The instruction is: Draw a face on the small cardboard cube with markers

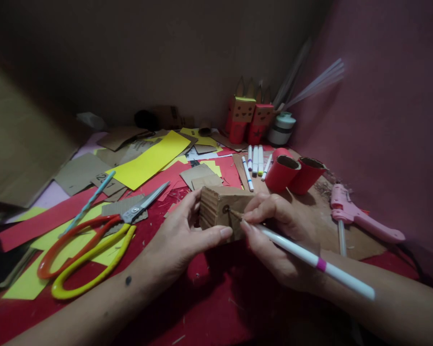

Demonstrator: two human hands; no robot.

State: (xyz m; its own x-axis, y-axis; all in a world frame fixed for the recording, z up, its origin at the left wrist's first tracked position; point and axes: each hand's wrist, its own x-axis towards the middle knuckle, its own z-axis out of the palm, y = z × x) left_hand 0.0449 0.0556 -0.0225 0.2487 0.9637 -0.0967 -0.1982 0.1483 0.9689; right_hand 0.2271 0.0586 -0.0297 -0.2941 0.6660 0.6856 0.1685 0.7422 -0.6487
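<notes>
A small cardboard box point(219, 199) with a ridged side is gripped by my left hand point(182, 238), the thumb lying along its lower front. My right hand point(279, 235) is closed around a white marker point(292, 247) with a purple band. The marker's tip meets the box's front face, where a dark round mark point(226, 208) shows. To the left of my left hand lie scissors point(130, 216) with one red and one yellow handle. Two red-covered cardboard tubes point(283, 174) stand beyond my right hand.
Several white markers point(255, 161) lie behind the box. Two red figures point(242, 115) with cardboard heads stand at the back beside a white jar point(282, 129). A pink glue gun point(353, 211) rests at the right. Yellow paper point(149, 161) and cardboard scraps cover the left side.
</notes>
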